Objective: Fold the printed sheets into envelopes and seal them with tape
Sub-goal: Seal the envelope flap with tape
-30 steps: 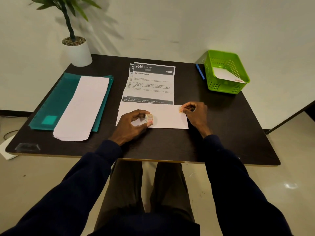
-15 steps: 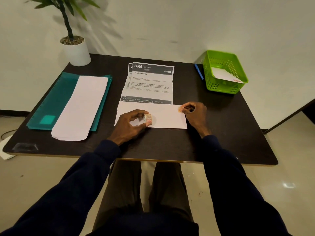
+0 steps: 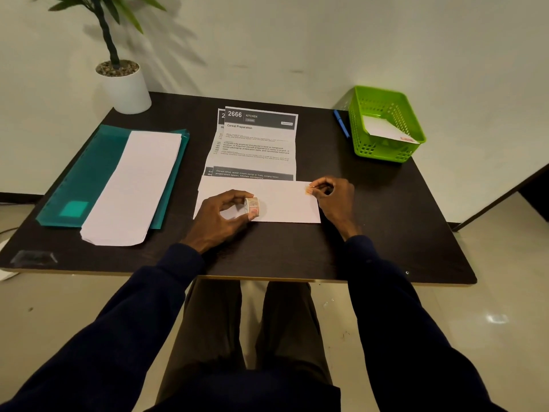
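Two hands on one envelope (image 3: 279, 203), which lies near the table's (image 3: 386, 233) front edge, about mid-width, long axis running left to right. The left hand (image 3: 219, 218) is curled round the tape roll (image 3: 252, 207), parked on the envelope's left half. The right hand (image 3: 335, 194) sits at the envelope's far right corner, thumb and forefinger pinched on what looks like the free tape end (image 3: 309, 190). So the strip would run along the envelope's length between the hands, and I'd guess the right hand does the pressing down since it's the one at the corner.

Just behind the envelope lies the printed sheet (image 3: 255, 144), unfolded, with another under it. More envelopes (image 3: 133, 185) are stacked on a teal folder (image 3: 83, 173) toward the left edge, and the green basket (image 3: 386, 126) in the far right corner holds one already.

Compared to half a second back, basically nothing's moved: same grips, same spots.
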